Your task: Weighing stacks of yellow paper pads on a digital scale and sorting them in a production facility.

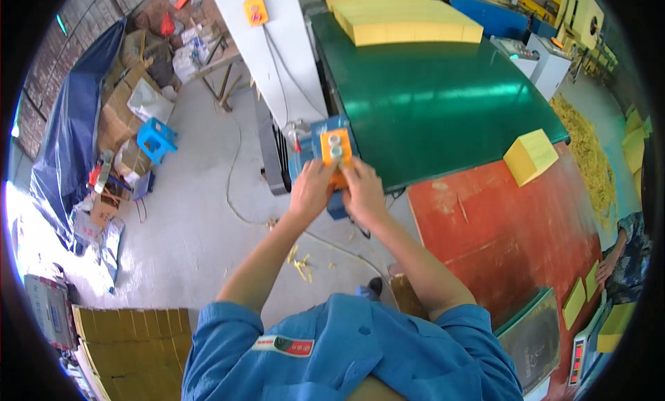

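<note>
Straight ahead, both my hands close on an orange push-button box, which has two round buttons, one white and one greenish. My left hand grips its lower left side. On the lower right side is my right hand, its thumb close to the greenish button. Exactly where the fingertips press is partly hidden. Behind the box sits blue machinery at the foot of a white post. To the right stretches a green belt, with stacked yellow slabs at its far end.
A red table joins the belt, bearing a yellow block and thin yellow sheets. At the right edge shows another person's hand. A cable crosses the floor; a blue stool and a cardboard stack stand left.
</note>
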`<state>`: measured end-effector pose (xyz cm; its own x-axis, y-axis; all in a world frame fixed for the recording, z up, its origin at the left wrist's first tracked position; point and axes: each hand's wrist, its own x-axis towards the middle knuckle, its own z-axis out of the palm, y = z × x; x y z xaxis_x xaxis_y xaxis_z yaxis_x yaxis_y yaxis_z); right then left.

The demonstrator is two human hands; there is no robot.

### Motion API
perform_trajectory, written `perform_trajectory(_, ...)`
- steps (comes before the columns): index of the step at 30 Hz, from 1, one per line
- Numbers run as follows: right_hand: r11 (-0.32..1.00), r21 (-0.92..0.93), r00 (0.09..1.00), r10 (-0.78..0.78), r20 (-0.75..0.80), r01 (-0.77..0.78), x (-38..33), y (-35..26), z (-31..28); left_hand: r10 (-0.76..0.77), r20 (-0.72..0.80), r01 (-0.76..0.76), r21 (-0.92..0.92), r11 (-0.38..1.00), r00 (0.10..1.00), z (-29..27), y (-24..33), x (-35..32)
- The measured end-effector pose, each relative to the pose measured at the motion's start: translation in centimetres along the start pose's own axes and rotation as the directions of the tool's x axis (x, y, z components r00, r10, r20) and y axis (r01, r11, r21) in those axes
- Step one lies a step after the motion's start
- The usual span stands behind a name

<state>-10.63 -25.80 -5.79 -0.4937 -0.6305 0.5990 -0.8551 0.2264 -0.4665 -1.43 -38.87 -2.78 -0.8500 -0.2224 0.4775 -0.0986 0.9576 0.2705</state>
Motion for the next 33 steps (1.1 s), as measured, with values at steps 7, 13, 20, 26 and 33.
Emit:
perform_trajectory(7, 0.975, 0.217, 0.999, 0.048, 0.002, -0.048, -1.8, 0.5, 0.0, 0.032, 0.139, -0.061, 0.207, 0.977, 0.99, -1.3, 1.0, 0.8)
perform_trajectory(13, 0.972, 0.216, 0.995, 0.086, 0.049, -0.094, -0.7, 0.2, 0.6, -0.03, 0.192, -0.004, 0.172, 0.985, 0.981, -1.0, 0.4, 1.4)
perform_trajectory(20, 0.964, 0.243, 0.994, 0.093, 0.059, -0.105, -0.4, 0.2, 0.9, -0.033, 0.175, 0.013, 0.115, 0.993, 0.984, -0.7, -0.1, 1.1)
perform_trajectory(26, 0.967, 0.194, 0.981, 0.18, -0.069, -0.164, -0.4, -0.7, 1.5, -0.014, 0.298, -0.03, 0.144, 0.989, 0.954, -1.0, -1.0, 1.5)
perform_trajectory(33, 0.955, 0.18, 0.951, 0.266, -0.161, -0.236, 0.1, -2.6, 2.9, 0.163, 0.261, -0.189, 0.078, 0.979, 0.952, -1.0, -2.4, 1.8)
